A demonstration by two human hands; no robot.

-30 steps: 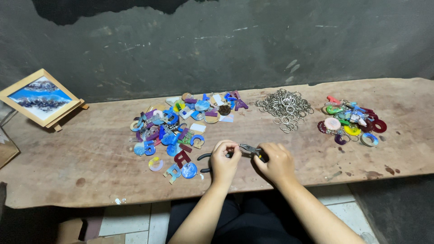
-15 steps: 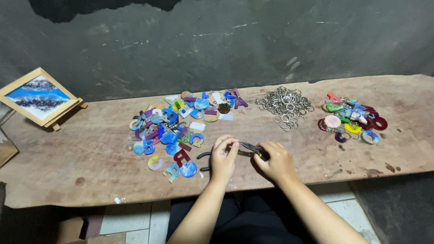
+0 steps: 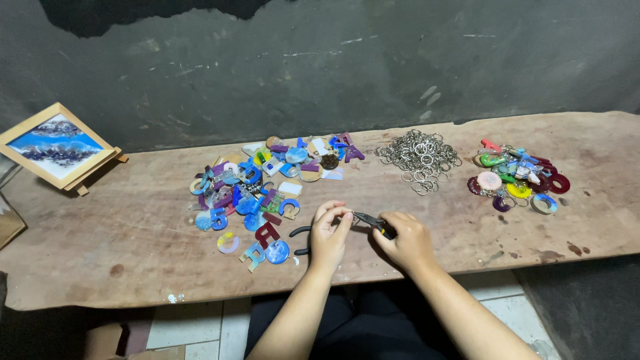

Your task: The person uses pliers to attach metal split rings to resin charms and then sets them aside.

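Mid-assembly: left hand (image 3: 329, 233) pinches a small piece, too small to identify; right hand (image 3: 405, 237) grips pliers (image 3: 371, 221) near tabletop (image 3: 133, 247) edge. Next needs careful tip alignment.

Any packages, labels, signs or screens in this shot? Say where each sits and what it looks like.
None of those shows; the nearest things are:
framed picture: far left of the wooden bench, tilted on a small stand; pale wood frame, blue, white and dark scene.
letter-shaped pieces: loose heap left of centre, flat, blue, purple, red and yellow.
corner of a brown box-like thing: left edge, mostly cut off.
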